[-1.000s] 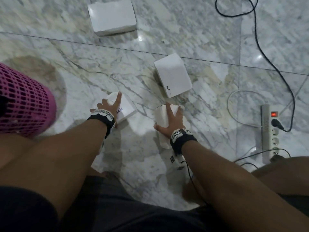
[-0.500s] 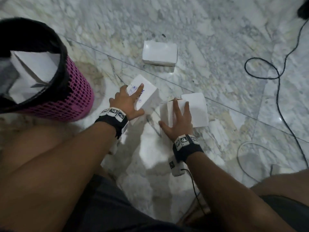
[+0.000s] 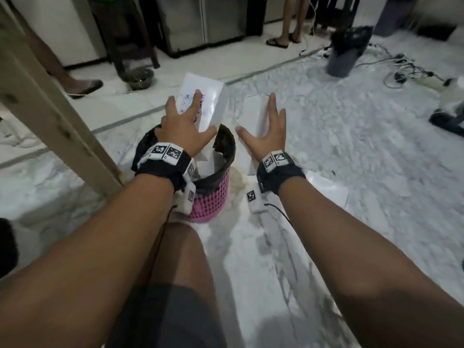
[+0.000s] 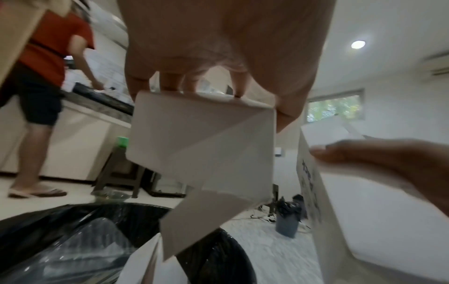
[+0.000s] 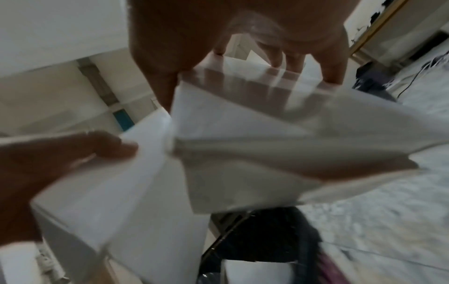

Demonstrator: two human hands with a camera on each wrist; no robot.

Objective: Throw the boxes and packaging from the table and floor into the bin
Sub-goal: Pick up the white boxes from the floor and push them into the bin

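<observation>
From where I stand, a slanted pale wooden table leg (image 3: 50, 106) crosses the scene at about nine o'clock of the pink mesh plastic bin with a black liner (image 3: 213, 197), which sits on the white marble floor (image 3: 351, 146) and already has white packaging (image 3: 208, 162) inside. Directly over its rim, the left hand (image 3: 184, 126) grips a white cardboard box with blue print (image 3: 206, 104), fingers spread across its top face and thumb hooked round its near edge; from the left wrist view an open flap of the box hangs toward the liner. Just at three o'clock of that, the right hand (image 3: 266, 134) holds a second plain white cardboard box (image 3: 252, 119) the same way, fingers over the top and thumb clamped on the side, a little right of the bin's rim. Another flat white box (image 3: 326, 189) lies on the floor at four o'clock of the bin. Farther off at one o'clock stands a dark grey bin (image 3: 346, 54) among cables.
</observation>
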